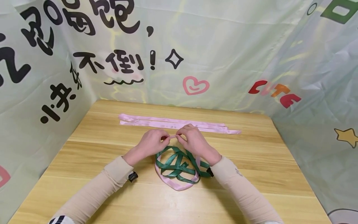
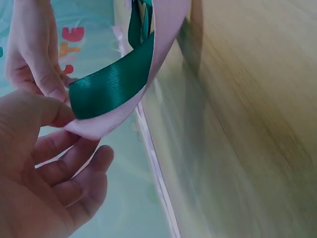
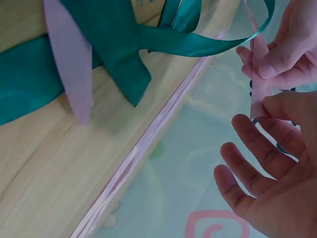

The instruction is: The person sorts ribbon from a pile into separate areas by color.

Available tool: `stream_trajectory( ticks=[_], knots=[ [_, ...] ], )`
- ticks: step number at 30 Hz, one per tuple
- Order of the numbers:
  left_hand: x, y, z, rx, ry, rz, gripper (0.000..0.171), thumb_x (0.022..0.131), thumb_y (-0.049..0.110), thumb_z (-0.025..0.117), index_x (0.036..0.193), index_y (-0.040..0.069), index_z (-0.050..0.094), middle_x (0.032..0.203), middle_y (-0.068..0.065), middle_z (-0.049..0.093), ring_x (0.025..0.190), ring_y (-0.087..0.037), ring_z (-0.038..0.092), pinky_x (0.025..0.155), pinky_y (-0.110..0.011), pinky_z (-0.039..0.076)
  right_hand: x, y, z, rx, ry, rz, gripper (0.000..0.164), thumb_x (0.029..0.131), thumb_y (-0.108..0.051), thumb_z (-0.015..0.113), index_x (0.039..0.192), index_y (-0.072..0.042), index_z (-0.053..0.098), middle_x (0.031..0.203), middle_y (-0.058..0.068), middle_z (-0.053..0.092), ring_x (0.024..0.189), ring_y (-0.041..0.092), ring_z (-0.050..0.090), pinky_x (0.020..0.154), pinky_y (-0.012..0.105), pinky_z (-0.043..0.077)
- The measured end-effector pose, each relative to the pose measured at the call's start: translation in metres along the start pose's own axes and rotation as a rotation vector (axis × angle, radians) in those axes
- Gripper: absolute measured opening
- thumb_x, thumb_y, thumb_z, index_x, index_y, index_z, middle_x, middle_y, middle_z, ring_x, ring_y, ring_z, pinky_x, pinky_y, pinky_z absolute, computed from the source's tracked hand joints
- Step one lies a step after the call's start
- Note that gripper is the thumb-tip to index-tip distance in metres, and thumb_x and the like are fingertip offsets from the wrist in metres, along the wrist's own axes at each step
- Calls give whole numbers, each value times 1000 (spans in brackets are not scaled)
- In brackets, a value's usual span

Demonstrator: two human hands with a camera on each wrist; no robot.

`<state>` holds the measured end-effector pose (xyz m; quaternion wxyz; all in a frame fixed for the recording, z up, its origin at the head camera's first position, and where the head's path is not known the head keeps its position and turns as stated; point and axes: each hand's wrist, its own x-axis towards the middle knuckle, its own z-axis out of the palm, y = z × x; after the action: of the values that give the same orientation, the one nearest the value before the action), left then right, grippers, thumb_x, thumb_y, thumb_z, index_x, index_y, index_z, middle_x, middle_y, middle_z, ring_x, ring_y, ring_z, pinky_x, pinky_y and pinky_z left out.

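Both hands meet above the middle of the table. My left hand point(image 1: 151, 141) pinches a pink ribbon point(image 2: 106, 124) between thumb and index finger. A shiny green ribbon point(image 2: 111, 82) lies along the pink one, its end right at the left thumb. Close beside it, my right hand point(image 1: 195, 141) pinches the pink ribbon's end point(image 3: 259, 84) between thumb and forefinger; its other fingers are spread and loosely bent. A short stretch of pink spans the two hands. Below them lie tangled loops of green ribbon point(image 1: 179, 168), with a pink loop point(image 1: 179, 187) around their front.
Long strips of folded pink ribbon point(image 1: 151, 122) lie side by side across the table behind the hands. The wooden table point(image 1: 92, 140) is enclosed at the back and sides by printed cloth point(image 1: 223, 56). A dark device point(image 1: 133, 176) sits at the left wrist.
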<state>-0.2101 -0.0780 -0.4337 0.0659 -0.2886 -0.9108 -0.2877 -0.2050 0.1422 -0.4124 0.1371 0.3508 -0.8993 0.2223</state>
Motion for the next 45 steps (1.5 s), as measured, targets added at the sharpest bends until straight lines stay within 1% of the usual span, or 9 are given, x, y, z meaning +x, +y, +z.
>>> stream_trajectory(
  ticks=[4,7,11,17,21,26,30,37,45],
  knots=[
    [1,-4,-3,-183,-76,-85,35,105,32,62,81,10,75,60,6,54,53,-8,44,57,-26,39,-1,1,-3,7,12,12,10,99,-13,72,99,-5,78,97,8,78,100,28,69,92,45,56],
    [1,-8,-4,-328,-142,-166,41,109,34,56,86,6,77,54,6,44,48,-9,37,52,-25,34,-1,2,-3,9,13,15,11,100,-13,71,100,-5,79,97,8,78,99,28,68,92,45,55],
    [3,-10,-6,-427,-199,-239,36,108,31,58,99,5,81,54,6,44,49,-10,34,52,-25,32,-2,4,-2,7,4,26,12,100,-14,70,100,-6,79,97,8,78,99,28,68,93,45,55],
    [4,-9,-11,-529,-219,-226,27,105,23,63,99,1,78,70,3,57,62,-13,41,62,-26,36,-4,6,-4,23,10,13,11,100,-14,71,99,-7,79,98,7,78,99,27,69,93,45,55],
    [3,-8,-10,-512,-198,-175,17,103,19,65,98,7,76,81,-1,65,69,-13,50,66,-26,42,-5,5,-6,69,-23,16,16,99,-16,69,107,-6,78,105,8,78,105,27,68,95,46,55],
    [4,-3,-7,-473,-204,-104,13,102,19,65,97,9,73,78,2,62,67,-12,53,63,-24,43,-5,2,-6,108,-83,14,29,101,-18,61,122,-5,75,117,10,76,113,28,67,98,47,55],
    [4,0,-6,-440,-194,-72,13,103,22,67,100,11,74,76,3,61,65,-11,53,60,-24,43,-5,-1,-7,115,-114,18,32,105,-22,54,122,-7,76,117,9,76,114,27,66,99,47,54],
    [3,6,-9,-396,-147,-90,11,103,21,67,103,13,75,75,1,61,64,-12,52,58,-24,42,-5,-1,-8,107,-85,30,24,105,-23,60,106,-7,78,108,7,77,108,26,67,95,46,54],
    [1,4,-15,-372,-173,-141,14,103,17,68,104,9,79,73,3,63,64,-11,51,58,-23,40,-7,7,-10,71,-34,77,14,102,-16,65,99,-7,76,102,7,77,101,25,67,92,44,55]
  ],
)
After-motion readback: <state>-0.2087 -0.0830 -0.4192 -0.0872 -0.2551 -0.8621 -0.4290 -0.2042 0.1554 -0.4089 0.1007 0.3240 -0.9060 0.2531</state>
